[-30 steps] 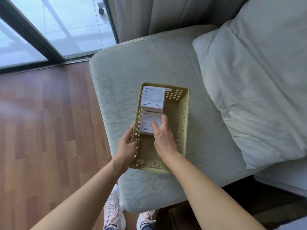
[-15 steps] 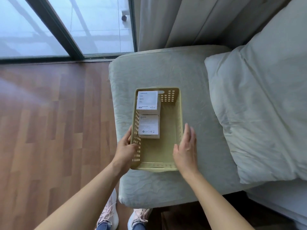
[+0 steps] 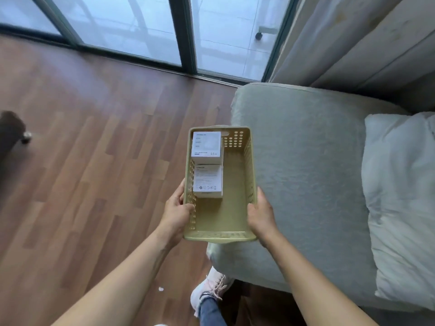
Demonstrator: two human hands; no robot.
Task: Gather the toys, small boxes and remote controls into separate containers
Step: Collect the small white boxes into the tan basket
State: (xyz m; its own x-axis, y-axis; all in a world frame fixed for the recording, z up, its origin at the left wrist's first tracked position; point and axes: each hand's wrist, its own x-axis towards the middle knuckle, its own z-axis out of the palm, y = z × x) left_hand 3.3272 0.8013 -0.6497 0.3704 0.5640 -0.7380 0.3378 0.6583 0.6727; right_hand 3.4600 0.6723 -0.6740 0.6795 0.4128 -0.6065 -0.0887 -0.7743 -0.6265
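A pale yellow perforated basket (image 3: 239, 184) is held in the air at the left edge of the grey-green mattress (image 3: 306, 165), partly over the floor. Two small white boxes lie along its left side: a far box (image 3: 206, 144) and a near box (image 3: 207, 180). My left hand (image 3: 175, 214) grips the basket's left wall, thumb inside. My right hand (image 3: 261, 214) grips its right wall near the front corner.
A white pillow (image 3: 402, 203) lies on the right of the mattress. Wooden floor (image 3: 82, 161) spreads to the left, with a dark wheeled object (image 3: 14, 135) at the far left. Glass doors and a curtain stand beyond. My shoe (image 3: 211, 288) is below the basket.
My right hand let go of the near box, then closed on the basket's right wall. Both hands have lifted the basket off the mattress and carried it left.
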